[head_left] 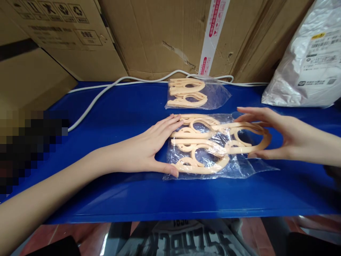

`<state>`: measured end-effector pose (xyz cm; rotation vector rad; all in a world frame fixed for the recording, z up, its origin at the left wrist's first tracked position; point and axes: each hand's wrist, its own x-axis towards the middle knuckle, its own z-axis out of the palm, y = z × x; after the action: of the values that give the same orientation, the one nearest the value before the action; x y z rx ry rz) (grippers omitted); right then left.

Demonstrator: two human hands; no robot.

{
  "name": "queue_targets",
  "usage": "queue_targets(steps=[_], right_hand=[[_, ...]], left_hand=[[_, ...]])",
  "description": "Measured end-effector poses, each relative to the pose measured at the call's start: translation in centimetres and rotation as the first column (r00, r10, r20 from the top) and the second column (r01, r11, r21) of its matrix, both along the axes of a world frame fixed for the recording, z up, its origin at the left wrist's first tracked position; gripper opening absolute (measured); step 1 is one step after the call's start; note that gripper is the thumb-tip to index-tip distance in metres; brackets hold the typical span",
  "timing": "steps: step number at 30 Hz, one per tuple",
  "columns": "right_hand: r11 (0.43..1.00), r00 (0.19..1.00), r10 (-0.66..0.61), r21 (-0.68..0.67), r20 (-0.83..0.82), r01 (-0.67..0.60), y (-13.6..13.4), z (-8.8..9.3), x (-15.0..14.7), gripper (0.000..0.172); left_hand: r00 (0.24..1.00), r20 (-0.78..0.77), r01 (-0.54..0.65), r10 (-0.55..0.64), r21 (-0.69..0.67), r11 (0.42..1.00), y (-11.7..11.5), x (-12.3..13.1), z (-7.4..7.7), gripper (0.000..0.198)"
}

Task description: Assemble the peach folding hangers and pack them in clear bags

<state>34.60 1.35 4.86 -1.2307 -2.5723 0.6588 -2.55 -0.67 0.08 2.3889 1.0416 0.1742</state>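
A clear plastic bag [239, 170] with beige plastic folding hangers [210, 169] inside lies flat on the blue surface. My left hand [149, 145] spans the bag's left end, fingers stretched and thumb spread apart, touching the bag and the hanger ends. At the bag's right end, my right hand [285, 133] has thumb and fingers around the rounded end of another beige folding hanger [262, 142]. That hanger's two arms point left and overlap the others; I cannot tell how much of it is inside the plastic.
Behind lies a second clear bag of beige hangers [188, 92]. A white cable [106, 87] runs along the back of the blue table [119, 199]. Cardboard boxes [160, 35] stand behind, and a white parcel bag [301, 74] stands at the back right.
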Motion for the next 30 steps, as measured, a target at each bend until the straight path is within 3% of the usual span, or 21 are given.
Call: queue_targets(steps=[7, 17, 24, 30], right_hand=[[0.993, 0.996, 0.044, 0.115, -0.074, -0.035, -0.5, -2.4, -2.9, 0.095], [0.997, 0.996, 0.072, 0.028, -0.049, -0.070, 1.2, -1.1, 0.1, 0.096], [0.995, 0.983, 0.071, 0.087, -0.169, -0.057, 0.4, -2.5, -2.1, 0.099], [0.997, 0.954, 0.070, -0.002, -0.293, -0.074, 0.9, -3.0, -2.2, 0.092]], left_hand=[[0.999, 0.024, 0.028, -0.029, 0.040, 0.999, 0.1, -0.1, -0.4, 0.118], [1.000, -0.007, 0.004, -0.004, 0.009, 1.000, 0.0, -0.2, -0.2, 0.120], [0.999, -0.031, 0.010, -0.009, 0.008, 1.000, 0.1, -0.2, -0.3, 0.120], [0.999, -0.050, 0.001, -0.001, -0.005, 1.000, 0.1, 0.1, -0.1, 0.122]])
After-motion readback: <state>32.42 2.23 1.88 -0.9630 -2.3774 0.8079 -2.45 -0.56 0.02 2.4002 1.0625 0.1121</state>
